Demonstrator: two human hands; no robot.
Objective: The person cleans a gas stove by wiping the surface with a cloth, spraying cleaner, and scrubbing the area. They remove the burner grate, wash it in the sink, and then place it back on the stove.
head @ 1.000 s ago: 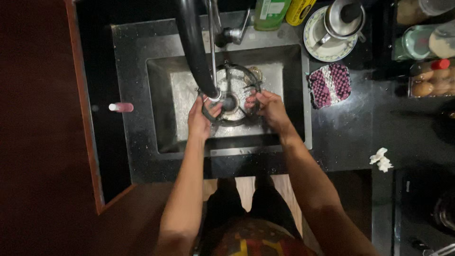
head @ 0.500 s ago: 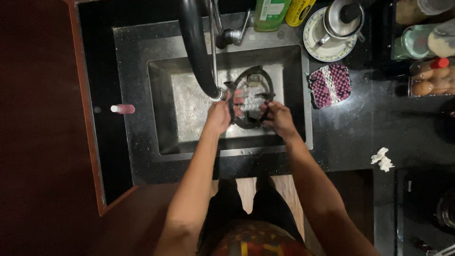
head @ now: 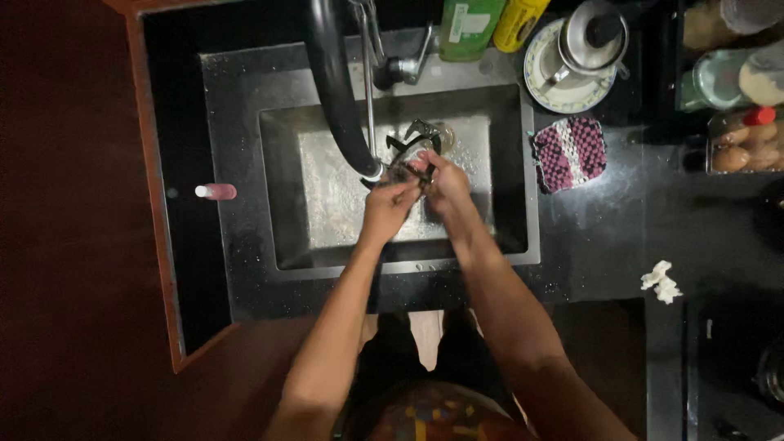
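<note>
A: Hands meeting over the steel sink (head: 514, 163), just under the black faucet spout (head: 335, 90). Holding what?

B: Gripping a black wire stove grate (head: 412, 143), tilted up on edge under the spout, probably for catching the running water. Left hand (head: 385, 208) clamped on the near edge, right hand (head: 445, 186) closed on the side nearest the drain, steadying or scrubbing; hard telling which.

A: Anything lying near the sink?

B: Checked cloth (head: 569, 153) resting just right of the sink, likely within reach for wiping. Green dish soap bottle (head: 469, 24) standing behind the sink. Small pink bottle (head: 216, 191) lying left of the sink.
</note>
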